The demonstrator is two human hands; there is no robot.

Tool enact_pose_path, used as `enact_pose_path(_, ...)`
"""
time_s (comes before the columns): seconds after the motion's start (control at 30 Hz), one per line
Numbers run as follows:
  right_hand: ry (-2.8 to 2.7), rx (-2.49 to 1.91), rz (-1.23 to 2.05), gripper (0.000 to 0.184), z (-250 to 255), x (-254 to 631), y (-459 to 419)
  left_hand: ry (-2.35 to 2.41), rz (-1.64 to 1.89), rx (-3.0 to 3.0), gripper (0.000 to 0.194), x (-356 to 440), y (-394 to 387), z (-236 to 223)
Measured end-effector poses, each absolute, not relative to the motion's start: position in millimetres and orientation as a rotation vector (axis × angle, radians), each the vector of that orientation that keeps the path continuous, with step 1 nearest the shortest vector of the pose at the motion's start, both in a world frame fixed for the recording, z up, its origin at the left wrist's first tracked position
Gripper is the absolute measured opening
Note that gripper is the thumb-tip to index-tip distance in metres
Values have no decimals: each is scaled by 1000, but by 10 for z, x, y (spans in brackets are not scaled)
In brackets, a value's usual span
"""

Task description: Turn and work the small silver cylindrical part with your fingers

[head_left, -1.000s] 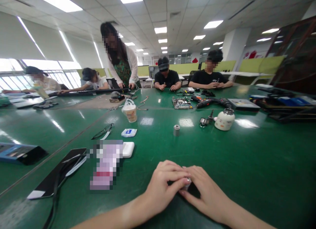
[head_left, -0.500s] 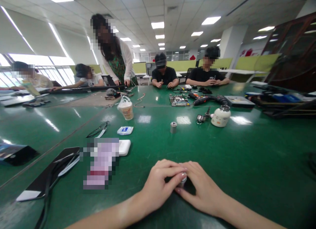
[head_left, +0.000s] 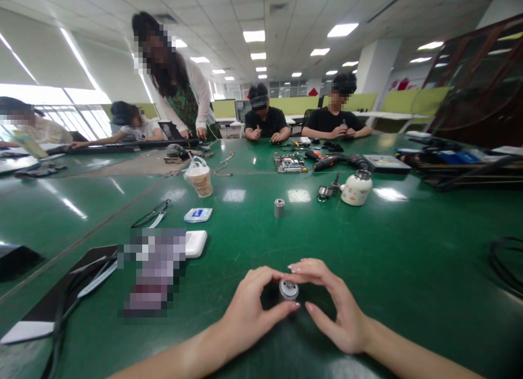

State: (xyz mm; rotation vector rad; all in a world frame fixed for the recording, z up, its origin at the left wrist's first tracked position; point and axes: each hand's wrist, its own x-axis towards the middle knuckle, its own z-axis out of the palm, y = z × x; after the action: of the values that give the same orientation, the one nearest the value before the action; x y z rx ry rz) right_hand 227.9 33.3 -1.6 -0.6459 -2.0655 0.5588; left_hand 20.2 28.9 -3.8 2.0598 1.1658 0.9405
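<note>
A short silver metal cylinder [head_left: 289, 291] with small holes in its top face stands on the green table in front of me. My left hand [head_left: 255, 303] curls round it from the left, thumb at the near side and fingertips at the far side. On the other side, my right hand [head_left: 339, 308] is open in a loose arch, its thumb apart from the cylinder and its fingertips by the left fingers. Farther off stands a second silver cylinder [head_left: 279, 209] that looks alike, with no hand on it.
Left of my hands lie a blurred-out flat item [head_left: 153, 275], a white case [head_left: 196, 244], a wipes packet [head_left: 198, 215] and black straps. A bagged cup [head_left: 200, 180], circuit board [head_left: 290, 163], power drill [head_left: 327, 162] and white jar [head_left: 357, 189] stand beyond. Several people work across the table.
My right hand has opened and drawn its thumb away from the cylinder, whose top now shows. My left fingers have spread round it. The camera view has shifted slightly.
</note>
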Motion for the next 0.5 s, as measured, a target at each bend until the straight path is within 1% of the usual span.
enact_pose_path(0.1,-1915,-666,592,36,-46,2270,337,1162,928,2064,28,209,278,-16)
enact_pose_path(0.17,-1858,-674,620,30,-64,2263,337,1151,932,2076,29,203,273,6)
enact_pose_path(0.3,-1887,-669,628,30,-63,2243,328,1160,1001,2200,28,138,304,39)
enact_pose_path(0.4,-1915,-662,611,32,-51,2239,315,1352,1127,2228,32,79,367,34)
enact_pose_path(0.5,-1932,-658,594,32,-45,2244,298,1452,1143,2178,30,60,413,4)
